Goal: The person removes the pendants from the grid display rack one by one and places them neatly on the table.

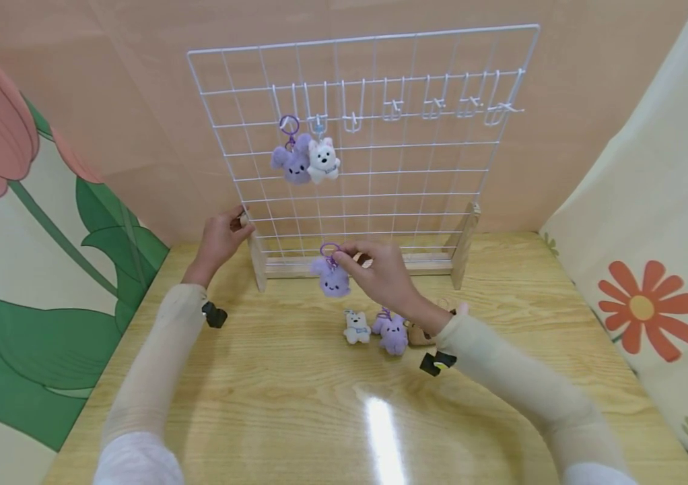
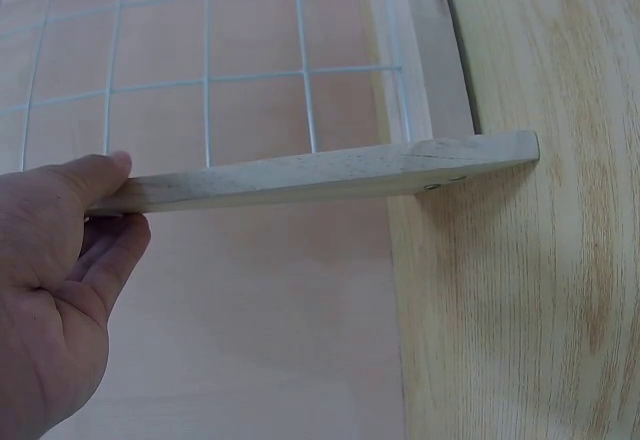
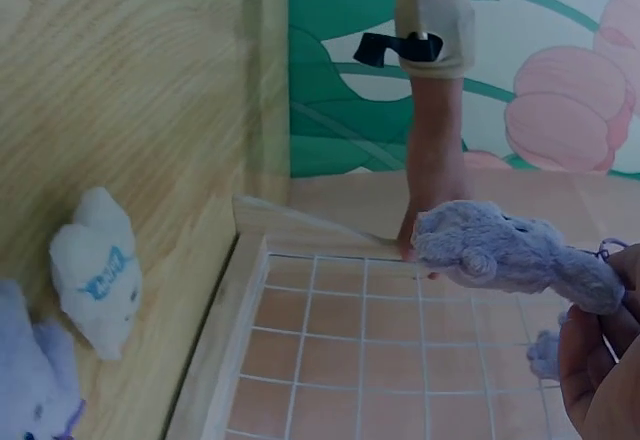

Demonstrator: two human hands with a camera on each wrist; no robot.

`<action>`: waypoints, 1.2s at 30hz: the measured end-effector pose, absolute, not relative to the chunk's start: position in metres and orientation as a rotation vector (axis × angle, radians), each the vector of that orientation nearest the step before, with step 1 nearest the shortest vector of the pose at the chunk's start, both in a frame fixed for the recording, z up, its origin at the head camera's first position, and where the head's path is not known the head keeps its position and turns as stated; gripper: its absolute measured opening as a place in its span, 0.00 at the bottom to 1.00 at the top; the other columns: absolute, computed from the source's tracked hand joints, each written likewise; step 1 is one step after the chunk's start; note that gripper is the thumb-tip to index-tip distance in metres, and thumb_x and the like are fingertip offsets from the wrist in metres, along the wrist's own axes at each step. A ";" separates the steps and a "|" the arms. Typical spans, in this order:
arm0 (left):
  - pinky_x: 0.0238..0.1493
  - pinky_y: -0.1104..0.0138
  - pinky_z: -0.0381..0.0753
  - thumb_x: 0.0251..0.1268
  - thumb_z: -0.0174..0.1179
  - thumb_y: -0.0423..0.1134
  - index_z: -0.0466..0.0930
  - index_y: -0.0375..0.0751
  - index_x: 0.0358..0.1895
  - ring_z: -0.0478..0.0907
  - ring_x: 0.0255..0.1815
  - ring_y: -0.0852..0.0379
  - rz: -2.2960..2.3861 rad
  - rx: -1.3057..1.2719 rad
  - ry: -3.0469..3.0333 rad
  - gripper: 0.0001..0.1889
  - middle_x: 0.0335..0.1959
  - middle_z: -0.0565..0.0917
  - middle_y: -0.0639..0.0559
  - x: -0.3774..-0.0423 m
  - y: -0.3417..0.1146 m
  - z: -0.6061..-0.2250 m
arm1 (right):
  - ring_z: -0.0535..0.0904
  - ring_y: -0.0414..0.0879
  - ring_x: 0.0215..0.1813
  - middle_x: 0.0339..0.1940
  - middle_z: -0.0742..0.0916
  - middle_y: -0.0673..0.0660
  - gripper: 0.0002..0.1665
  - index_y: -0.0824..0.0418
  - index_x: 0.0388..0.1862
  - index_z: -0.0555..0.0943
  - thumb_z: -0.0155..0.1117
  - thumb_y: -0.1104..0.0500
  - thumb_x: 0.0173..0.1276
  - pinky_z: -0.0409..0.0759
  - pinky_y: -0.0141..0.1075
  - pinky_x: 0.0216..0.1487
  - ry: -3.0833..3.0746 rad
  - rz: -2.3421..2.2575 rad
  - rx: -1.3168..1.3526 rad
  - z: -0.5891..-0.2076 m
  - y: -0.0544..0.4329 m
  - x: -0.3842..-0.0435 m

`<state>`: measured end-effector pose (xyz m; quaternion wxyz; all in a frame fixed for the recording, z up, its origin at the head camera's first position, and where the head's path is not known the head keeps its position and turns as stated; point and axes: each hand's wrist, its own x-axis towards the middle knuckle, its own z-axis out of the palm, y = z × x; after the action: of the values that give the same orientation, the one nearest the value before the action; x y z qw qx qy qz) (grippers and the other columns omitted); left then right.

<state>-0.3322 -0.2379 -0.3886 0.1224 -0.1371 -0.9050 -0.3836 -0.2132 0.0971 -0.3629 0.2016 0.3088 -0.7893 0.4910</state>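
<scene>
**Pinching just under the ring, bracing at the upright**

With the right hand [image 1: 383,273], pinching a lavender plush keychain [image 1: 334,281] between thumb and fingertips, just under its purple ring [image 1: 329,248], above the desk [image 1: 295,404] and before the wire grid's lower part. With the left hand [image 1: 221,237], gripping the top of the left wooden upright [image 2: 320,175], thumb on one side, fingers curled on the other.

Best, by judgement, to leave the ring's loop free of the fingertips and turn it toward the tip of the third hook [image 1: 353,124] from the left. Lift without brushing the white dog plush [image 1: 323,162], hanging against a round-eared lavender plush [image 1: 295,170]. Hold the upright firmly, against likely tipping under any push. Mind also, on the desk, another white dog [image 1: 357,329], another lavender plush [image 1: 392,335] and a brown plush [image 1: 419,336], partly hidden by the right wrist.
</scene>
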 end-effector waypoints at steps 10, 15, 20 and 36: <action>0.54 0.50 0.86 0.72 0.63 0.32 0.71 0.25 0.69 0.84 0.54 0.38 -1.118 -0.400 -2.638 0.26 0.52 0.85 0.29 -0.332 -0.237 -0.388 | 0.84 0.40 0.37 0.39 0.91 0.52 0.06 0.61 0.41 0.90 0.70 0.60 0.72 0.87 0.36 0.36 -2.263 1.404 0.875 -0.388 0.093 -0.202; 0.54 0.49 0.86 0.72 0.63 0.33 0.72 0.26 0.70 0.84 0.54 0.37 -1.104 -0.402 -2.639 0.26 0.51 0.85 0.29 -0.332 -0.238 -0.389 | 0.84 0.40 0.37 0.38 0.91 0.52 0.07 0.61 0.41 0.90 0.70 0.59 0.71 0.88 0.36 0.36 -2.295 1.404 0.881 -0.400 0.091 -0.197; 0.55 0.50 0.86 0.72 0.63 0.32 0.71 0.26 0.70 0.84 0.54 0.38 -1.105 -0.405 -2.635 0.26 0.51 0.85 0.30 -0.333 -0.238 -0.390 | 0.84 0.40 0.36 0.39 0.91 0.53 0.07 0.62 0.41 0.90 0.70 0.59 0.72 0.88 0.36 0.35 -2.340 1.428 0.903 -0.412 0.087 -0.192; 0.55 0.51 0.86 0.73 0.63 0.34 0.70 0.26 0.70 0.84 0.55 0.39 -1.148 -0.408 -2.637 0.27 0.52 0.84 0.30 -0.332 -0.238 -0.390 | 0.83 0.39 0.38 0.39 0.91 0.51 0.09 0.60 0.43 0.90 0.71 0.56 0.71 0.86 0.30 0.37 -2.500 1.407 0.897 -0.444 0.082 -0.177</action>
<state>-0.3315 -0.2383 -0.3901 0.1182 -0.1396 -0.9014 -0.3925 -0.1768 0.0822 -0.4442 0.0677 0.2976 -0.8299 0.4671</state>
